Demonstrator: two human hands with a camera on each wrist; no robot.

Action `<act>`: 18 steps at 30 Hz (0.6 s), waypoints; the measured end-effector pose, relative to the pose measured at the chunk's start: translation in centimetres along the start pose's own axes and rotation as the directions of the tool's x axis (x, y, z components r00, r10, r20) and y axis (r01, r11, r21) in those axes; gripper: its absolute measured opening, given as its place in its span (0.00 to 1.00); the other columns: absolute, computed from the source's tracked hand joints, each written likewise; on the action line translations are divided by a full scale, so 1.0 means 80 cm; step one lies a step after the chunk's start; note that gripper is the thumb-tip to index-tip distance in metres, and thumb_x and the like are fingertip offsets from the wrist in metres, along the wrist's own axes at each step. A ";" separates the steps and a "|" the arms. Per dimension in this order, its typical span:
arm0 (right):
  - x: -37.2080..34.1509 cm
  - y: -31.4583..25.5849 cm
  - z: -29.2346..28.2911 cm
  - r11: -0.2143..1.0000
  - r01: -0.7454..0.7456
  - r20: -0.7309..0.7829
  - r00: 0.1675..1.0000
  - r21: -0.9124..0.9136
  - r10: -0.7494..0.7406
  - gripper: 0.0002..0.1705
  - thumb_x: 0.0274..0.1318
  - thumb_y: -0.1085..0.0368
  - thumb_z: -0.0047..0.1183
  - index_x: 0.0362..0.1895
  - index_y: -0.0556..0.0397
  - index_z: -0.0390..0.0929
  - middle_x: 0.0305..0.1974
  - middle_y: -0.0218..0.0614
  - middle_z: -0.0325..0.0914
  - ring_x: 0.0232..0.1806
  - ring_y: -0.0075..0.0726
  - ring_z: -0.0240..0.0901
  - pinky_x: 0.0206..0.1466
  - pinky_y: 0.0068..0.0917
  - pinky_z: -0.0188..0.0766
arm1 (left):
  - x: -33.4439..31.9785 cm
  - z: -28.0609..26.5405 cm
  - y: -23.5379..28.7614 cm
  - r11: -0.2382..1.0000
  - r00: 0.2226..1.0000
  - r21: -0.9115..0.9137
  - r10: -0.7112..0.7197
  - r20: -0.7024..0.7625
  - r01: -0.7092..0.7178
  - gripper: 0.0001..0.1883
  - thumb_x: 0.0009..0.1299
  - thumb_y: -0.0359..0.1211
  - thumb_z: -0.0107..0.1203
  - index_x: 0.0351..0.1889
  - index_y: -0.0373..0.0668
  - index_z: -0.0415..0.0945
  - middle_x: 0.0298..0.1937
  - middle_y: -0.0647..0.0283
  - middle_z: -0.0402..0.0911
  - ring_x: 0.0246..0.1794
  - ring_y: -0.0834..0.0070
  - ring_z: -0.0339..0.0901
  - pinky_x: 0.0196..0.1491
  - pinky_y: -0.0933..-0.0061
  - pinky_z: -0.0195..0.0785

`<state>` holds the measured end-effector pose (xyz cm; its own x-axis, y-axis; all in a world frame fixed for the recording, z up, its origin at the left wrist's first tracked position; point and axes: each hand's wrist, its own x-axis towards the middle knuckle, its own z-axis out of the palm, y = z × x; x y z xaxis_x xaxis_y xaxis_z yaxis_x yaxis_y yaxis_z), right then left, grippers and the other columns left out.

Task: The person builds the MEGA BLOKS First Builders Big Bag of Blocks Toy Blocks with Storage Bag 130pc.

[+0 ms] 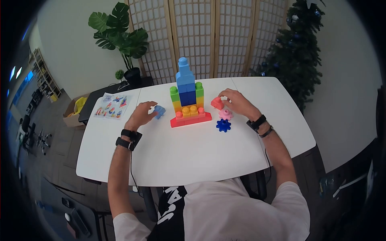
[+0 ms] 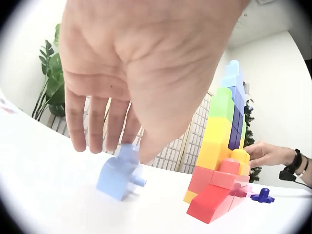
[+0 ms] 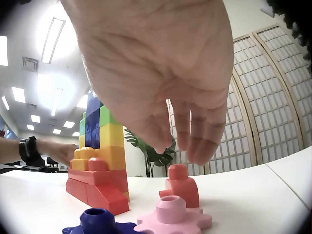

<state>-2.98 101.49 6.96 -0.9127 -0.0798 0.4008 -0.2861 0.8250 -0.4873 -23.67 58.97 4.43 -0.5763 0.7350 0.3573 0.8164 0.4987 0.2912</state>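
Note:
A tower of coloured toy blocks (image 1: pixel 187 97) stands mid-table on a red base, rising through orange, yellow and green to dark and light blue. My left hand (image 1: pixel 141 114) hovers beside a small light-blue block with a side peg (image 2: pixel 117 178), fingers loosely extended and the thumb overlapping its top in the left wrist view. Over on the right, my right hand (image 1: pixel 240 105) is held above a small red block (image 3: pixel 183 187), its relaxed fingers pointing down with a gap above the stud. Nearer me lie a pink gear (image 1: pixel 226 115) and a dark blue gear (image 1: pixel 223 125).
An instruction sheet (image 1: pixel 110 106) with block pictures lies at the white table's (image 1: pixel 193 160) left end. Beyond the table stand a potted plant (image 1: pixel 124 44), a folding screen (image 1: pixel 193 36) and a decorated tree (image 1: pixel 291 52). Thin cables hang from both wrist cameras.

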 end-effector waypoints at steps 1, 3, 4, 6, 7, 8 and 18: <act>0.004 0.005 0.006 0.999 0.009 -0.026 1.000 -0.036 -0.010 0.14 0.65 0.70 0.59 0.53 0.58 0.85 0.49 0.50 0.87 0.48 0.56 0.87 0.53 0.45 0.83 | 0.000 0.004 0.008 0.990 0.994 -0.093 -0.109 0.006 0.109 0.21 0.71 0.32 0.72 0.61 0.37 0.86 0.57 0.51 0.91 0.51 0.59 0.90 0.55 0.62 0.84; 0.009 0.015 0.017 0.997 0.016 -0.048 0.999 -0.072 -0.020 0.15 0.65 0.68 0.61 0.54 0.58 0.84 0.49 0.51 0.87 0.49 0.58 0.86 0.53 0.47 0.83 | 0.000 0.005 0.018 0.984 0.988 -0.105 -0.148 -0.037 0.144 0.18 0.71 0.34 0.72 0.56 0.36 0.89 0.51 0.50 0.93 0.45 0.59 0.91 0.52 0.63 0.84; 0.012 0.015 0.020 0.993 0.007 -0.048 0.999 -0.122 -0.013 0.15 0.65 0.66 0.62 0.53 0.57 0.84 0.49 0.52 0.88 0.49 0.60 0.86 0.54 0.48 0.83 | 0.001 0.004 0.017 0.985 0.989 -0.094 -0.147 -0.034 0.143 0.17 0.70 0.34 0.73 0.54 0.36 0.90 0.51 0.50 0.93 0.44 0.60 0.91 0.51 0.63 0.84; 0.015 0.015 0.025 0.985 0.000 -0.046 0.999 -0.172 -0.008 0.15 0.65 0.64 0.64 0.52 0.57 0.85 0.48 0.52 0.88 0.49 0.61 0.86 0.54 0.49 0.82 | 0.000 0.004 0.015 0.986 0.988 -0.085 -0.148 -0.032 0.145 0.17 0.70 0.34 0.73 0.53 0.36 0.90 0.51 0.49 0.92 0.43 0.61 0.91 0.50 0.64 0.85; 0.015 0.012 0.028 0.984 -0.029 -0.038 0.999 -0.176 0.023 0.15 0.65 0.63 0.65 0.51 0.57 0.85 0.45 0.52 0.89 0.48 0.61 0.87 0.53 0.49 0.83 | -0.003 -0.004 0.019 0.988 0.990 -0.069 -0.141 -0.002 0.140 0.15 0.71 0.34 0.73 0.52 0.35 0.90 0.49 0.49 0.92 0.43 0.62 0.92 0.49 0.65 0.85; 0.016 0.009 0.030 0.982 -0.058 -0.031 0.998 -0.179 0.053 0.15 0.65 0.62 0.66 0.50 0.57 0.85 0.42 0.53 0.89 0.46 0.61 0.87 0.52 0.49 0.83 | -0.007 -0.013 0.022 0.989 0.991 -0.052 -0.134 0.028 0.136 0.14 0.71 0.33 0.73 0.50 0.34 0.91 0.48 0.50 0.92 0.44 0.63 0.92 0.48 0.67 0.86; 0.022 0.014 0.036 0.996 -0.072 -0.084 0.994 -0.046 0.068 0.08 0.65 0.69 0.63 0.43 0.62 0.83 0.34 0.53 0.88 0.35 0.53 0.88 0.38 0.41 0.83 | -0.009 -0.104 0.151 0.963 0.972 -0.222 0.104 -0.213 -0.152 0.16 0.72 0.22 0.69 0.57 0.34 0.88 0.52 0.53 0.90 0.50 0.61 0.91 0.59 0.67 0.88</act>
<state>-5.76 100.66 4.87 -0.9021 0.0235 0.4308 -0.2065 0.8532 -0.4789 -13.73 60.65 15.05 -0.4827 0.6680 0.5663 0.8658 0.2669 0.4232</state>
